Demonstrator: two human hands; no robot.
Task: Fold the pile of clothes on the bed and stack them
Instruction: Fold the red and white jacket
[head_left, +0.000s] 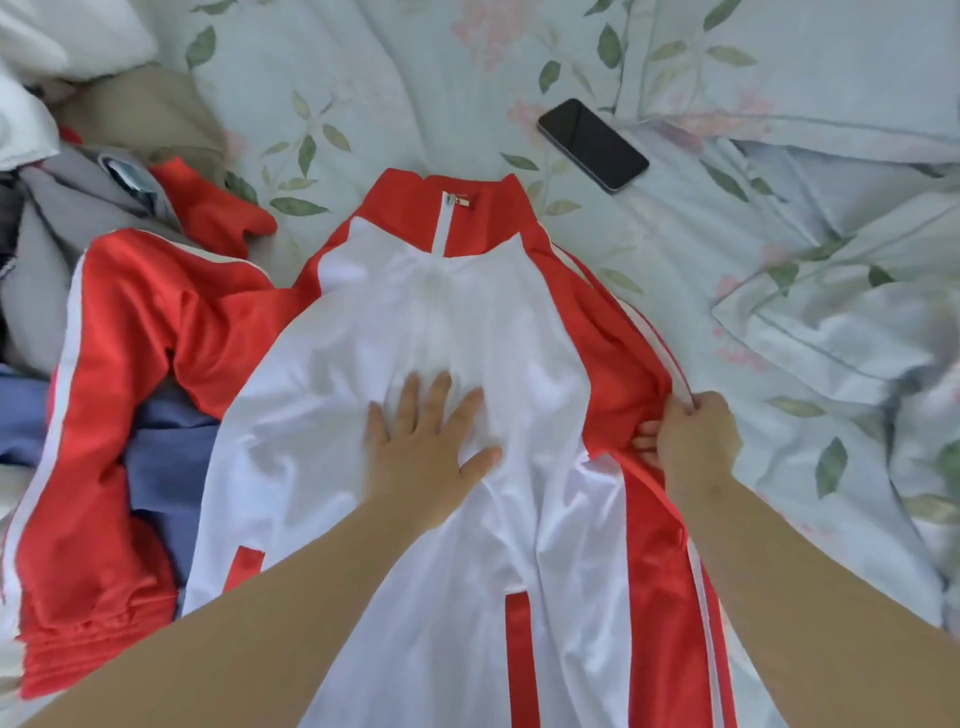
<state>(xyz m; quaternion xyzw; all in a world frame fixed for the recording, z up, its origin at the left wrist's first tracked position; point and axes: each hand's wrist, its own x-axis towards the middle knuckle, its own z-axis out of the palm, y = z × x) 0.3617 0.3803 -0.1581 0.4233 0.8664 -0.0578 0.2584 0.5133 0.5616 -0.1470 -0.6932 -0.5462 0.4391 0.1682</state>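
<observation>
— What are the hands doing?
— The left hand (426, 441) lies flat, fingers spread, on the white front of the jacket (441, 312). The right hand (693, 441), beside it, grips the red, white-striped sleeve (628, 332).
— How does it lie?
— Lengthwise on the floral sheet (363, 104), collar (410, 202) pointing away past the fingertips. The cloth is smooth and glossy. The pile (78, 218) heaps left of the left hand.

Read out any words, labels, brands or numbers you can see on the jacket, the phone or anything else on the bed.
None can be read.
Jacket: stripes and a zip pull, no lettering.
Phone: screen dark, nothing showing.
Possible tag on the grey garment: too blurred to read.
</observation>
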